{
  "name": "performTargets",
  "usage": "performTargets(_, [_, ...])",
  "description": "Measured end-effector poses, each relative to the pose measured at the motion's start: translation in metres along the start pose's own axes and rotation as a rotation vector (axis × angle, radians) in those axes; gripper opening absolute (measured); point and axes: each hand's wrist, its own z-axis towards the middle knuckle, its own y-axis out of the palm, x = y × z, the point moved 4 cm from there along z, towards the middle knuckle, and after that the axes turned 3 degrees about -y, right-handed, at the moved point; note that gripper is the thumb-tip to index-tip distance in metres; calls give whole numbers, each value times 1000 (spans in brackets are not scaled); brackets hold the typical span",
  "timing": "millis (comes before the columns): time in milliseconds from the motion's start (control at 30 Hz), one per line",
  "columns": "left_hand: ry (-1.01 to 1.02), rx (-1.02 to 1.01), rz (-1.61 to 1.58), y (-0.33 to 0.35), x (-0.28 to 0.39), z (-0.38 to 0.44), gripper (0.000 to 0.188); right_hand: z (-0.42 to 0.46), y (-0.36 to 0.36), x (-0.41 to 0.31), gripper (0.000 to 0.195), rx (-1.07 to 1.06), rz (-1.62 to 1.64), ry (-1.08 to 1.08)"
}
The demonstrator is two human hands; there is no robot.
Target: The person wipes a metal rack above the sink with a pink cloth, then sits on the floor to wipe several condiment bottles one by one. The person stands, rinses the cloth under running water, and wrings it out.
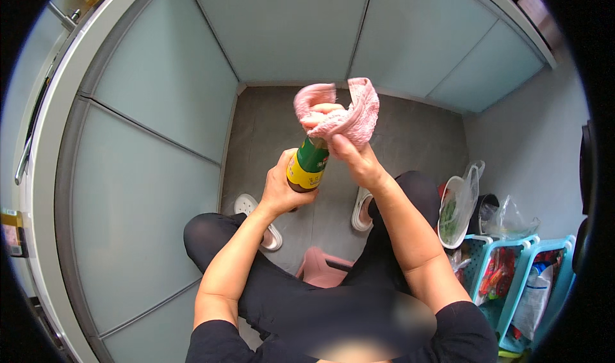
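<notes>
My left hand [281,190] grips a bottle [310,163] around its lower part. The bottle has a green and yellow label with writing, holds something dark, and tilts with its top away from me. In my right hand [359,160] is a pink terry cloth [361,115], bunched around the bottle's upper end. The cloth hides the neck and whatever closes it. Fingers of my right hand show through the folds, and the cloth's left edge is slightly blurred. Both hands are above the grey floor [269,122], in front of my knees.
Cabinets with frosted glass doors [158,122] line the left and far sides. A white countertop edge [43,180] runs along the left. At right stand light-blue plastic baskets [504,286] with packets and a white basket [444,235] of greens. A pink stool [319,267] shows between my legs.
</notes>
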Motion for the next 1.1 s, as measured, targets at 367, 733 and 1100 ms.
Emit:
performTargets(367, [-69, -134, 28, 20, -12, -21, 79, 33, -17, 29, 25, 51, -326, 168])
performTargets(733, [-222, -684, -947, 52, -2, -38, 72, 23, 4, 29, 42, -22, 731, 281])
performTargets(1100, [-21, -582, -1024, 48, 8, -29, 79, -7, 17, 36, 75, -5, 815, 317])
